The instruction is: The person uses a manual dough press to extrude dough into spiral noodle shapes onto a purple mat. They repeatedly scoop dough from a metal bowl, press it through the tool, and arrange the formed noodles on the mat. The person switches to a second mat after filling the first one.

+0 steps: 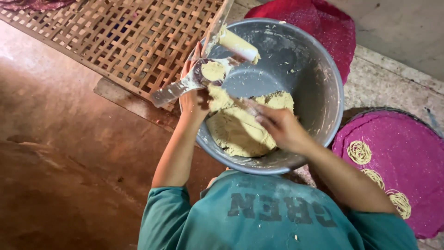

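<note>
The left hand (pixel 194 99) sits at the bowl's (pixel 319 88) left rim, fingers wrapped round a clear press tube (pixel 210 71) whose open mouth is already packed with pale yellow dough (pixel 240 132). The right hand (pixel 277 125) is inside the bowl, on top of the dough mass. Its fingers lie close together and point toward the tube, but they are blurred, so I cannot tell whether they pinch a piece or only press on it.

The step in hand looks like loading the tube. To do it well, I judge that the tube should stay tilted over the bowl so crumbs fall back in. Small lumps pushed in firmly should leave no air pockets, and the rim should be wiped clean.

The grey metal bowl holds one large lump of dough against its near wall, and the far wall is bare apart from smears. A dough-coated plunger (pixel 238 46) leans on the bowl's far rim. Right of the bowl, a round magenta tray (pixel 407 139) carries three thin noodle coils (pixel 359 152). A woven bamboo mat (pixel 138 37) lies beyond the bowl to the left.
</note>
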